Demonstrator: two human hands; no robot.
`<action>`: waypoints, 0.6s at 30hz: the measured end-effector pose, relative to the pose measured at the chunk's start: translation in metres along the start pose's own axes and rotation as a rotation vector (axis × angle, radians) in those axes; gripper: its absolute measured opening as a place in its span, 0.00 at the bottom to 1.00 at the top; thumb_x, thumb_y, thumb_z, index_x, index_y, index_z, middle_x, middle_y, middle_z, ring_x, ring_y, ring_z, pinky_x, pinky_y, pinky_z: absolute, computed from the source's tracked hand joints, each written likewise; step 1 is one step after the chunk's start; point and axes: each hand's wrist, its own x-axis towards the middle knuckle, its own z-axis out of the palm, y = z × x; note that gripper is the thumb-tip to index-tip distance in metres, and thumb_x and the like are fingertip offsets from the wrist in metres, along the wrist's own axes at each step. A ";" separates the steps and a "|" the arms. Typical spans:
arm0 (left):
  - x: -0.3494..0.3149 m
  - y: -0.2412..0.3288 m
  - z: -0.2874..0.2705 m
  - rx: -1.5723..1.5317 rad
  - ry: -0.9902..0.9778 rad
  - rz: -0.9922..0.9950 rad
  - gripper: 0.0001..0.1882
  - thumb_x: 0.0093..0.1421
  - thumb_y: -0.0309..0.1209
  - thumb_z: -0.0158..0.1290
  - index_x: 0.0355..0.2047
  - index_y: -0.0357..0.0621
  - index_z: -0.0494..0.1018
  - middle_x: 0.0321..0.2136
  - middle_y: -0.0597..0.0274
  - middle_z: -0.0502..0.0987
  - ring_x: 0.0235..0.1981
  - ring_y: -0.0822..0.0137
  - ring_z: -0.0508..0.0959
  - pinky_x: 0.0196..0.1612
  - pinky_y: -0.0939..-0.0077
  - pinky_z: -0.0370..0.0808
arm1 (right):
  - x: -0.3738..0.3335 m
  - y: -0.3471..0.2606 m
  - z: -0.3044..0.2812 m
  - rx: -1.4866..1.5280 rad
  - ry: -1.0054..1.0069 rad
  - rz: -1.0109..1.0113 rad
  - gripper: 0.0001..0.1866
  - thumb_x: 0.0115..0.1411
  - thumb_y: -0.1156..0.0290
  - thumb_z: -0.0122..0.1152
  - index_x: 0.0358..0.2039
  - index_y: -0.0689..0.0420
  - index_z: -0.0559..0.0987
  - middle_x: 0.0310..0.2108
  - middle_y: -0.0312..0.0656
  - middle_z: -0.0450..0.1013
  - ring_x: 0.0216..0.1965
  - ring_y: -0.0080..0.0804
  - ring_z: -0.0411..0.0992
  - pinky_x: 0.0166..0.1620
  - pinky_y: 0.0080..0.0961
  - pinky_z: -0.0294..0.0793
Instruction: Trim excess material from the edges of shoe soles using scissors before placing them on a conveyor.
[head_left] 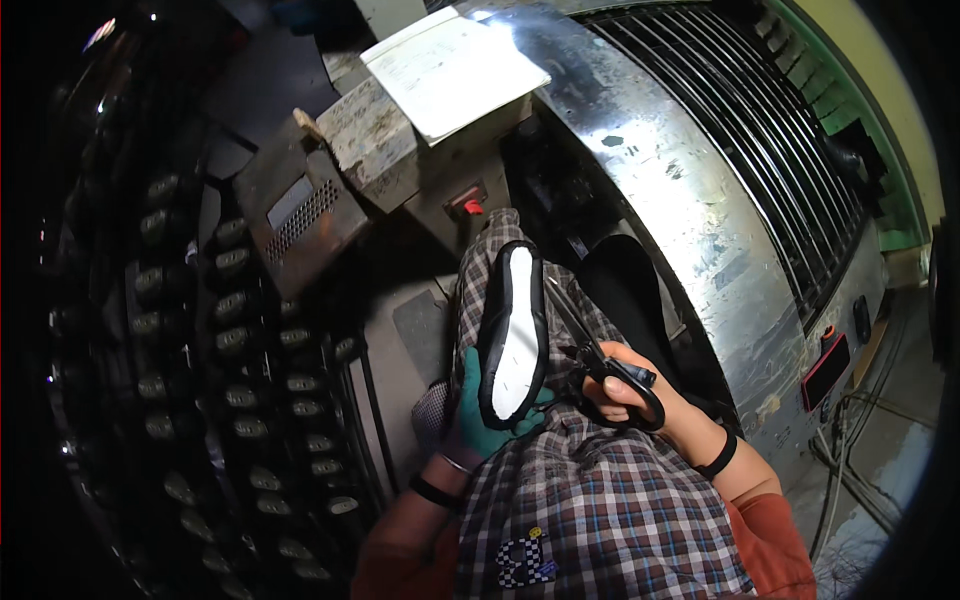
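My left hand [474,408], in a green glove, is wrapped round the heel end of a black lasted shoe upper [521,328]. The upper lies bottom up over my lap, its white insole board facing me and the black edge turned in all round. Small dark marks show on the white board. My bare right hand [622,388] is closed on scissors [581,334] with black handles. Their blades point away from me, along the right side of the shoe, a little apart from it. Part of my left fingers is hidden under the shoe.
A checked apron [600,505] covers my lap. Racks of dark shoes [240,335] fill the left. Ahead stands a metal box [375,150] with white paper [455,75] and a red switch [472,206]. A large metal machine [690,200] with a barred opening curves along the right.
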 end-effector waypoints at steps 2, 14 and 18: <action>0.000 0.004 0.005 -0.275 0.018 -0.126 0.44 0.58 0.71 0.30 0.54 0.45 0.67 0.33 0.51 0.77 0.22 0.62 0.74 0.21 0.76 0.69 | 0.009 0.005 0.003 0.036 -0.072 0.070 0.27 0.62 0.62 0.60 0.57 0.57 0.63 0.26 0.34 0.65 0.20 0.16 0.61 0.22 0.14 0.58; 0.007 0.004 -0.014 -0.250 0.114 -0.189 0.42 0.58 0.68 0.36 0.58 0.47 0.65 0.42 0.57 0.77 0.36 0.60 0.79 0.40 0.60 0.79 | 0.031 0.017 0.012 0.055 -0.012 0.080 0.23 0.64 0.66 0.57 0.56 0.59 0.63 0.25 0.34 0.64 0.19 0.16 0.59 0.21 0.13 0.58; 0.011 0.003 -0.018 -0.328 0.119 -0.195 0.41 0.59 0.67 0.37 0.59 0.48 0.63 0.47 0.57 0.75 0.43 0.59 0.77 0.45 0.56 0.77 | 0.034 0.015 0.014 0.030 0.015 0.087 0.22 0.64 0.67 0.57 0.55 0.59 0.63 0.25 0.34 0.64 0.20 0.16 0.60 0.21 0.12 0.58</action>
